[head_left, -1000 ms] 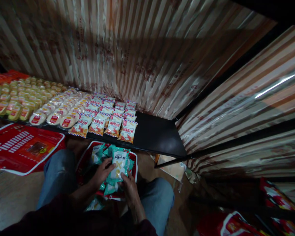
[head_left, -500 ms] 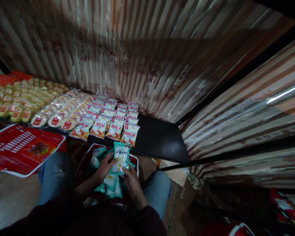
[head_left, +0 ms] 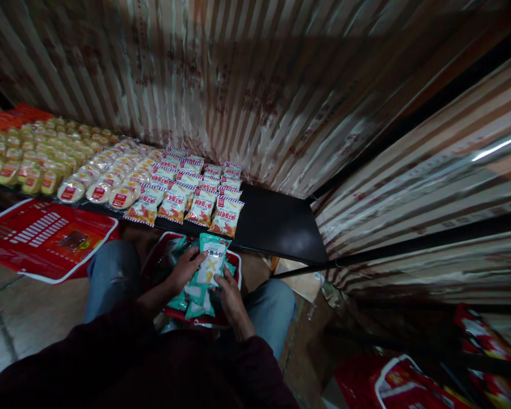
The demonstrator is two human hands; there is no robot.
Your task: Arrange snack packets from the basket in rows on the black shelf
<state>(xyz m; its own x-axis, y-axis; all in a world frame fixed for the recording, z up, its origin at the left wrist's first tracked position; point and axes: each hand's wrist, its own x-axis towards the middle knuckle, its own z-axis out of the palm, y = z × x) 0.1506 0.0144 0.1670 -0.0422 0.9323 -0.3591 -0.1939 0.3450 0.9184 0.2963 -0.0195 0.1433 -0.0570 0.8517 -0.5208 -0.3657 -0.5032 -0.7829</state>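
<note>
Between my two hands, over a red basket (head_left: 234,259), is a green and white snack packet (head_left: 213,261) with its printed front facing up. My left hand (head_left: 186,269) grips its left side. Fingers of my right hand (head_left: 229,292) hold its lower right edge. More green packets (head_left: 200,304) lie in the basket below. Just beyond, rows of white and orange snack packets (head_left: 227,217) stand on a black shelf (head_left: 281,227).
Round wrapped packs (head_left: 121,196) and yellow packs (head_left: 49,180) fill the shelf's left part. A second red basket (head_left: 46,238) is on the left. Another red basket (head_left: 366,380) lies at lower right. Dark bars of a rack (head_left: 409,238) cross the right side.
The view has shifted, so the shelf and baskets sit higher in the picture. Both hands still hold the green packet, and my left hand's fingers now reach further over its printed front.
</note>
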